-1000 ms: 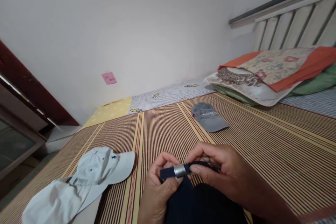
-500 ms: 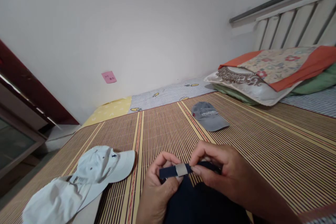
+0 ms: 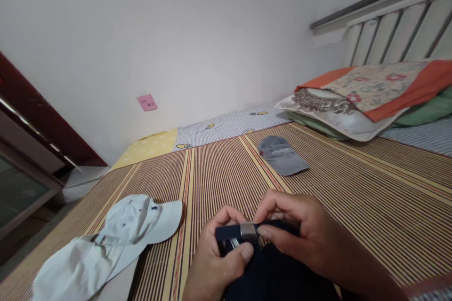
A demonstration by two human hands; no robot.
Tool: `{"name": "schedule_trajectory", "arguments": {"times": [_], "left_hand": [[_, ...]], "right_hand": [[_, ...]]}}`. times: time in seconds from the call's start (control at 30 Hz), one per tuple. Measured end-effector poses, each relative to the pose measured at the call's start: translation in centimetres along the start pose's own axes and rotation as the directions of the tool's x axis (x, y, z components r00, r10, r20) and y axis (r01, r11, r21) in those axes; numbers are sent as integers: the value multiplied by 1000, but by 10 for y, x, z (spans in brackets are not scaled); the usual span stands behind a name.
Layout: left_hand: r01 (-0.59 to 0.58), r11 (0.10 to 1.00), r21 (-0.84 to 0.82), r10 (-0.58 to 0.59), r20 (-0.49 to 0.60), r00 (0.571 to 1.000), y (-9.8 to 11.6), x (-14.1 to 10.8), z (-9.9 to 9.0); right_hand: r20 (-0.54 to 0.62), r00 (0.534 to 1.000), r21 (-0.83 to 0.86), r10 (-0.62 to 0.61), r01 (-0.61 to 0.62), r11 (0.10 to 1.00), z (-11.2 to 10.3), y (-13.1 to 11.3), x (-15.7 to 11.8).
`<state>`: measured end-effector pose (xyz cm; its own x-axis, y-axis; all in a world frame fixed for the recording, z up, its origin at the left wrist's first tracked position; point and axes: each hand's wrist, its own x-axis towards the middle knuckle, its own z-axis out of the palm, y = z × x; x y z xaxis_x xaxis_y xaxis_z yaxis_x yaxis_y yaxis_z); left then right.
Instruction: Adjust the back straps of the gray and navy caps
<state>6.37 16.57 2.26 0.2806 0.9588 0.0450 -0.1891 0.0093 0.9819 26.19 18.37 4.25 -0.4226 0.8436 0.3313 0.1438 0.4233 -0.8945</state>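
A dark navy cap (image 3: 282,270) lies low in front of me, its back strap (image 3: 228,232) raised and carrying a metal buckle (image 3: 248,230). My left hand (image 3: 221,254) is closed round the strap's left end, index finger behind it and thumb below the buckle. With thumb and index finger, my right hand (image 3: 296,230) pinches the strap just right of the buckle. Much of the cap is hidden under my hands and by the lower picture edge.
White caps (image 3: 132,221) lie partly overlapped at the left. A grey cap (image 3: 282,155) rests farther back on the striped mat (image 3: 219,174). Pillows (image 3: 356,113) are piled at the right, below a radiator (image 3: 399,33). A pink note (image 3: 147,102) is on the wall.
The buckle has shifted slightly right along the strap, close to my right fingertips. My left thumb has moved off the buckle, a little lower and to the right.
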Motion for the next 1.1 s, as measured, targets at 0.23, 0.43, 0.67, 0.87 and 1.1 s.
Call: {"name": "schedule_trajectory", "arguments": {"times": [0.23, 0.43, 0.67, 0.87, 1.1], "left_hand": [[77, 994, -83, -84, -85, 993, -5, 0, -4], [23, 995, -99, -36, -139, 990, -11, 7, -6], [-24, 999, -43, 19, -116, 993, -6, 5, -3], [10, 1000, -13, -10, -61, 998, -7, 0, -3], [-33, 999, -23, 32, -48, 998, -6, 1, -2]], "right_hand": [[6, 1000, -33, -19, 19, 999, 0, -1, 0], [25, 997, -29, 70, -69, 997, -1, 0, 1], [51, 997, -50, 51, -49, 998, 2, -4, 3], [36, 998, -86, 42, -39, 996, 1, -3, 3], [12, 997, -70, -81, 82, 994, 11, 0, 4]]}}
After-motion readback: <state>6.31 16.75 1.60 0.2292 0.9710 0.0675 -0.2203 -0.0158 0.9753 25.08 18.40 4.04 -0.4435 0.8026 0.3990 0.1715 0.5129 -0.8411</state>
